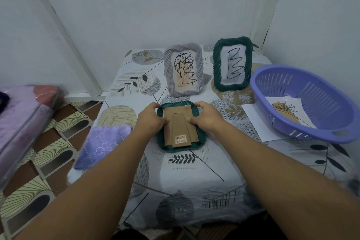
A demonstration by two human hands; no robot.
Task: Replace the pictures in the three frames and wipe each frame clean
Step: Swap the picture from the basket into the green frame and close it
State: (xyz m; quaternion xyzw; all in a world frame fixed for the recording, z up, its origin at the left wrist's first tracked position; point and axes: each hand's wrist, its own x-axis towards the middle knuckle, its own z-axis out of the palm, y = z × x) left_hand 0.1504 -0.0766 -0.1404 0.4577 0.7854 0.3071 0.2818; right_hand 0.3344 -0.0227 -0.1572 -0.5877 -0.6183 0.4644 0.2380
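We saw both hands, left hand point(151, 118) and right hand point(207, 117), gripping the face-down green frame point(180, 149); its cardboard back point(179, 122) lay between their fingers.

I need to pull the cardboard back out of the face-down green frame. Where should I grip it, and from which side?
A judgement: pinch the brown easel leg, coming from the near end by the barcode sticker. It lies over the backing board, so its free end should lift first; the board itself sits recessed within the green frame rim.
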